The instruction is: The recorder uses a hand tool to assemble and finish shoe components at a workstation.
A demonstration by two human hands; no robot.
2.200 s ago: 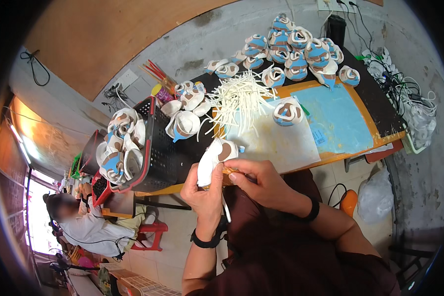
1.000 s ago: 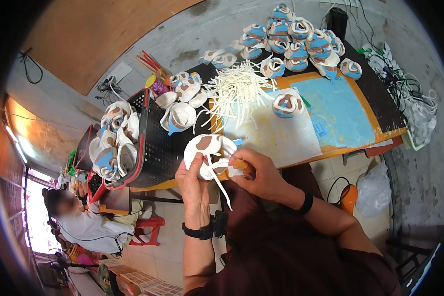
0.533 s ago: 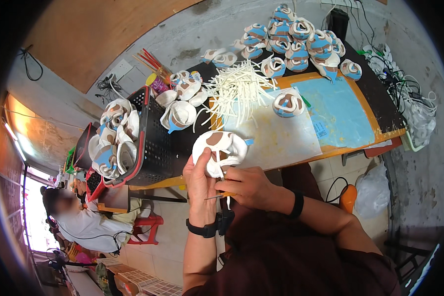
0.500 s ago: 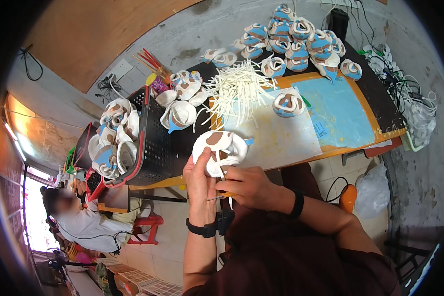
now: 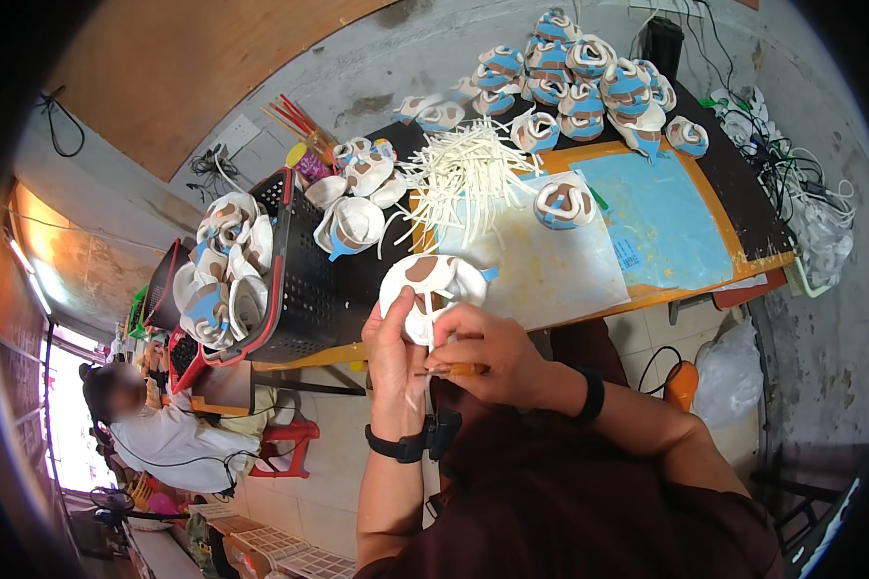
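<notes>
My left hand (image 5: pixel 392 340) grips a rounded, cup-shaped piece (image 5: pixel 446 274) in white with brown patches and a small blue tab, its thumb pressed on the near side. Close beside it, my right hand (image 5: pixel 492 355) is closed around the orange-brown handle of a small tool (image 5: pixel 465 369). The tool's thin tip points toward my left wrist; its exact kind I cannot make out. A narrow white strip (image 5: pixel 430 334) runs down from the piece between my hands, with its loose end hanging by my left wrist.
A heap of white strips (image 5: pixel 468 179) lies on the table past the piece. Similar pieces are stacked at the back (image 5: pixel 581 96) and fill a black basket (image 5: pixel 304 280) on the left. One finished-looking piece (image 5: pixel 564 203) sits on the white sheet (image 5: pixel 521 280). A seated person (image 5: pixel 179 439) is at far left.
My right hand has shifted slightly right, and the tool in it has turned more level. The strip's loose end has swung left over my left wrist. My left hand has barely moved.
</notes>
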